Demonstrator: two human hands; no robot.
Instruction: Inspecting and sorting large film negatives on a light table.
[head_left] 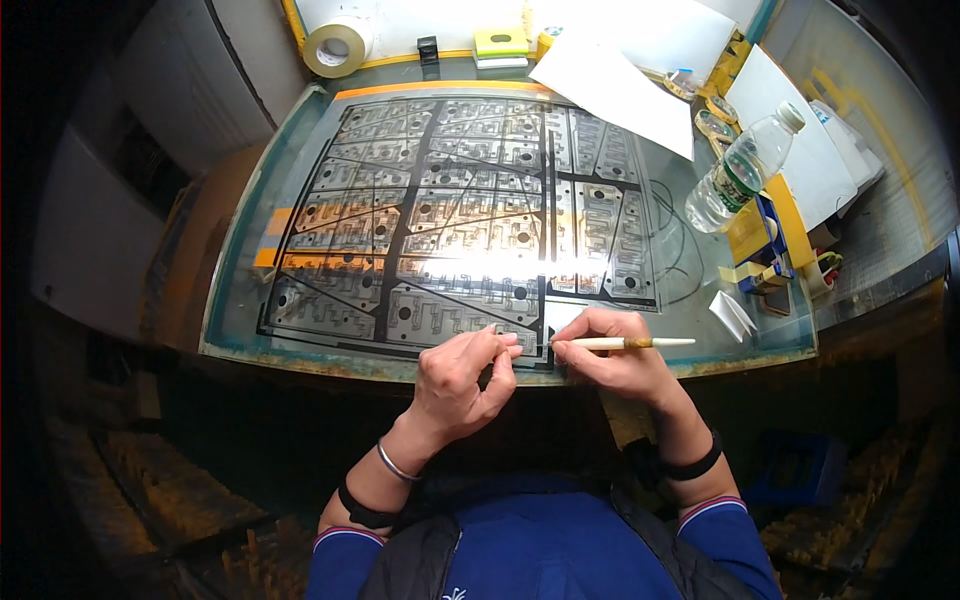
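White pen-like tool (640,343), pinched by the right hand (622,362); left hand (460,376), at its nine o'clock, curled, any hold unclear. We judge a slip could scratch the circuit-patterned film (455,215) toward eleven o'clock.

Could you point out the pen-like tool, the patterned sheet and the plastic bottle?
Pen-like tool (637,342): head view, on the brownish band along its shaft.
Patterned sheet (462,207): head view, near its middle.
Plastic bottle (736,183): head view, on its green label.
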